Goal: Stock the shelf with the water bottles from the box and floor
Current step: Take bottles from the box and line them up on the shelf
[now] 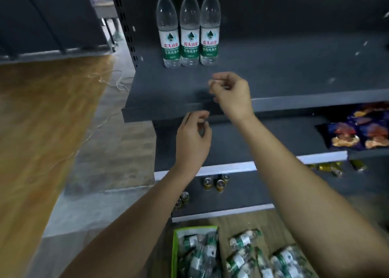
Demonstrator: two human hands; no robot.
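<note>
- Wood-look flooring [42, 130] is running along to the left of the dark shelf board [284, 75], with a thin pale cord [111, 81] lying on it near the board's left end.
- Three water bottles [190, 27] are standing upright at the back left of the shelf board. They are touching side by side in a row, green caps up and labels facing me.
- My right hand [230, 94] is hovering over the front of the shelf board, just in front of that row. Its fingers are curling loosely toward the thumb, and I am seeing nothing held between them.
- My left hand [192, 140] is hanging just below the shelf board's front edge, fingers loosely curled too and gripping nothing.
- Well below the shelf board, a green-edged box [174, 254] is sitting open on the floor, with boxed bottles [200, 254] lying jumbled inside.
- Loose bottles [245, 238] are lying on their sides on the floor, also well below the shelf board and just outside the box wall.
- Snack bags [357, 134] are lying on the tier under the shelf board's right part.
- Small cans [220, 185] are sitting on the tiers lower down.
</note>
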